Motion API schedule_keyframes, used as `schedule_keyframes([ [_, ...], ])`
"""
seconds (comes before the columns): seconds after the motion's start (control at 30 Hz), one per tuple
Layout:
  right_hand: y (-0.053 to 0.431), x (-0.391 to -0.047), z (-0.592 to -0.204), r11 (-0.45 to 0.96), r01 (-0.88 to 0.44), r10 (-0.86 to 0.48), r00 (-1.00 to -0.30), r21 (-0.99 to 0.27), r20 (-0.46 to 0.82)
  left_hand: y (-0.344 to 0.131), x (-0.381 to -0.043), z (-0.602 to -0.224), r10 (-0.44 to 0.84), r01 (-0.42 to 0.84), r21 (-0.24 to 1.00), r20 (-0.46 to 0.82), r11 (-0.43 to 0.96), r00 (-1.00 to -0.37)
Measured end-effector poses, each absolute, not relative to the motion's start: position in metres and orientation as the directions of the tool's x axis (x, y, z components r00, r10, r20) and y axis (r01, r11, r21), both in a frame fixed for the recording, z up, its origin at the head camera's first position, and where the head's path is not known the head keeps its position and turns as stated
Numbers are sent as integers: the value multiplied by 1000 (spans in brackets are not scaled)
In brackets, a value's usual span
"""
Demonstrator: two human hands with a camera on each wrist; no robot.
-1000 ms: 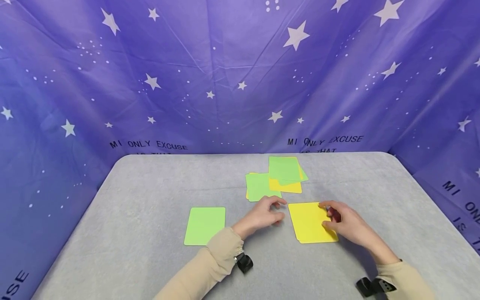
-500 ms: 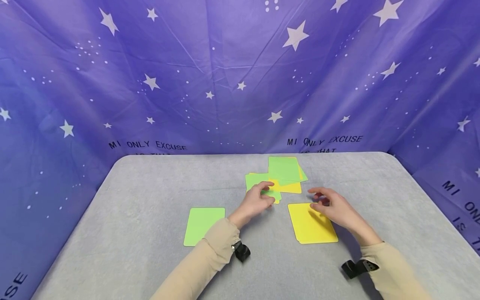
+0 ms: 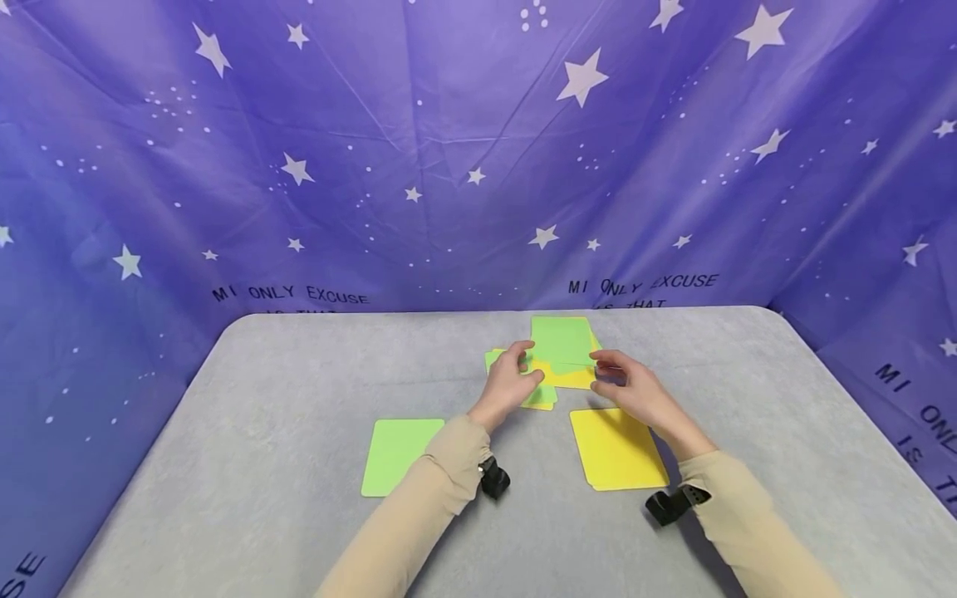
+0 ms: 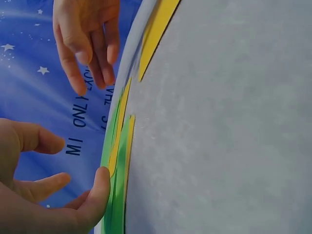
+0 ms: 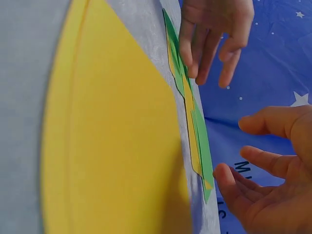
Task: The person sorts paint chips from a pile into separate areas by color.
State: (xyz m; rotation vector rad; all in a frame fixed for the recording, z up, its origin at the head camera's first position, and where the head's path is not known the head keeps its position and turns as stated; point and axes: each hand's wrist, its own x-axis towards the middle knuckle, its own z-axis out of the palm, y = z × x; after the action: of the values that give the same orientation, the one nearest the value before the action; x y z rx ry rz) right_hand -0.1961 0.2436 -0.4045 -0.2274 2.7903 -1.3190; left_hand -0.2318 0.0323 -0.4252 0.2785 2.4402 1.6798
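At the back of the table, green and yellow square cards overlap in a loose pile, with a green card (image 3: 561, 339) on top and part of a yellow card (image 3: 570, 377) below it. My left hand (image 3: 507, 390) hovers over the pile's left part and hides some of it; thumb and fingers are apart. At the pile's right edge is my right hand (image 3: 635, 392), its fingers loosely bent with nothing seen between them. Both wrist views show the fingers spread near the cards, and whether a fingertip touches one I cannot tell. Yellow cards (image 3: 619, 450) lie stacked nearer, below my right hand.
A single green card (image 3: 399, 455) lies at the left, partly behind my left sleeve (image 3: 419, 507). The grey tabletop (image 3: 262, 432) ends at a purple star-patterned curtain (image 3: 419, 166) behind and at the sides.
My right hand has left the yellow stack and moved left and away from me to the back pile. My left hand has also moved forward, onto the pile's left part. The cards look unmoved.
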Motion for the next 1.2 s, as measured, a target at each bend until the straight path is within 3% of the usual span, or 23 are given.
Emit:
schedule_keyframes([
  [0.67, 233, -222, -411, 611, -17, -120, -990, -791, -71, 46, -244, -424, 210, -8, 936, -88, 353, -974],
  [1.2, 243, -212, -414, 329, 97, -81, -988, -939, -130, 32, -242, -429, 215, -178, 982, -188, 65, -959],
])
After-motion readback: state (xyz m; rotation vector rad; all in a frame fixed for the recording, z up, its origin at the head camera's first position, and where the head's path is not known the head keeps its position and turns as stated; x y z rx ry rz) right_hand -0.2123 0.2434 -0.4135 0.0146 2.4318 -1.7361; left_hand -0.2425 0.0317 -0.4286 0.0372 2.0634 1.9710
